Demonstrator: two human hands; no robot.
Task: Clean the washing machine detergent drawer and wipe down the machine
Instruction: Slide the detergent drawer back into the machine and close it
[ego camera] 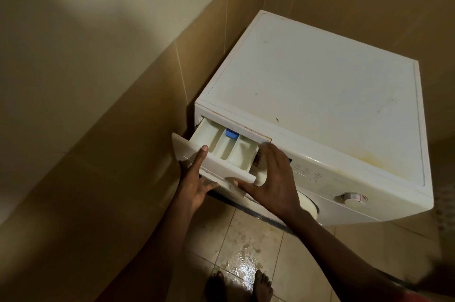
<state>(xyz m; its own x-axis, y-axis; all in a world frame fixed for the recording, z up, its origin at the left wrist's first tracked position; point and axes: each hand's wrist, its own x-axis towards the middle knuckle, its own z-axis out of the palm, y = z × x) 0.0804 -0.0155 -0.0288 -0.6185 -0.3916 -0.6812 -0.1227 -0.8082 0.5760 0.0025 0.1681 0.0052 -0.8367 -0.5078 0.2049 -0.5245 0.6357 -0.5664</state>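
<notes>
A tiled wall (98, 104) runs down the left, close beside a white washing machine (320, 94) standing in the corner. The detergent drawer (221, 153) sits at the machine's top-left front, pulled partway out, showing 3 compartments and a blue insert (231, 133) at the back of the middle one. The left hand (197, 183) grips the drawer's front panel, thumb over the top edge and fingers curled underneath. The right hand (273, 183) is spread, thumb touching the panel's right end, fingers reaching toward the slot. Further right, a round dial (353, 198) sits on the control panel. Below, 2 bare feet (240, 287) stand on a wet tiled floor (246, 252)
</notes>
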